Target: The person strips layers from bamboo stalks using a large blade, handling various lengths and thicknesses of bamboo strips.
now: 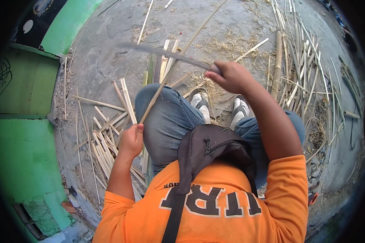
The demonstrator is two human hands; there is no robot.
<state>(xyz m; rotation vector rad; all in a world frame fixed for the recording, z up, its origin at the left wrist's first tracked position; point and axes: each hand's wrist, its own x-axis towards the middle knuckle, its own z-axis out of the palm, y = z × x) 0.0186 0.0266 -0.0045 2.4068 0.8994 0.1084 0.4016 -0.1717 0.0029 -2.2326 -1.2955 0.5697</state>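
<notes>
Head view: the person sits with knees raised, both forearms coming up from the lower edge. The left hand [130, 139] sits low beside the left knee, fingers clenched around the near end of a long thin bamboo strip [178, 58]. The strip runs up and to the right from that hand, across the knee and on toward the top edge. The right hand [227, 75] is lifted above the knees with the elbow bent, closed around the handle of a blade [162, 51]. The blade is blurred; it reaches left from the right hand and crosses the strip well above the left hand.

One strip is held and one blade; two hands are in view. Two white shoes [219, 107] show between the knees. Cut bamboo slats [105, 146] lie in a loose heap on the ground [109, 52] just left of the left hand, too many to count. More long strips and one thicker bamboo pole [277, 65] lie to the right of the right hand. A dark bag [209, 148] hangs on the chest.
</notes>
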